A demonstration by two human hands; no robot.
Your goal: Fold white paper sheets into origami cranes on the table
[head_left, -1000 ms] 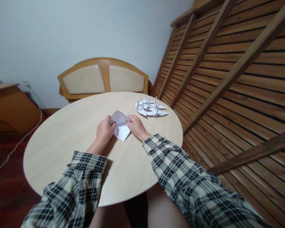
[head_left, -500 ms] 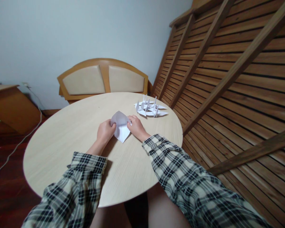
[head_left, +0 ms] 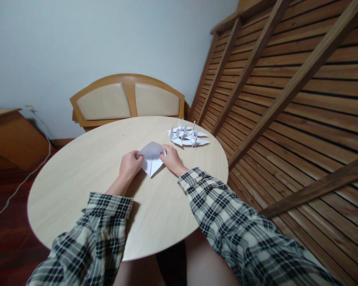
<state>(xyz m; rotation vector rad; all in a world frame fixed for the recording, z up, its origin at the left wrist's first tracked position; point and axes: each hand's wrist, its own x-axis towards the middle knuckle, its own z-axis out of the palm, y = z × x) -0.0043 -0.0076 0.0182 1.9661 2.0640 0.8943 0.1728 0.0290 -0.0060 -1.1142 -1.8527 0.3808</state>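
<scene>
A partly folded sheet of white paper (head_left: 151, 158) lies on the round light-wood table (head_left: 86, 167), its point towards me and an upper flap lifted. My left hand (head_left: 129, 166) pinches the paper's left corner with curled fingers. My right hand (head_left: 170, 159) pinches the right corner, its fingers closed on the edge. Both arms wear plaid sleeves.
Several finished white paper cranes (head_left: 187, 136) stand at the table's far right. A wooden chair (head_left: 127, 99) with beige pads sits behind the table. A slatted wooden wall (head_left: 286, 99) runs along the right. A wooden cabinet (head_left: 8, 135) and a white cable (head_left: 20, 182) are at left.
The lifted upper flap of the paper has come down and flattened forward between my hands. Both hands have stayed at the paper's corners; the view shifted slightly.
</scene>
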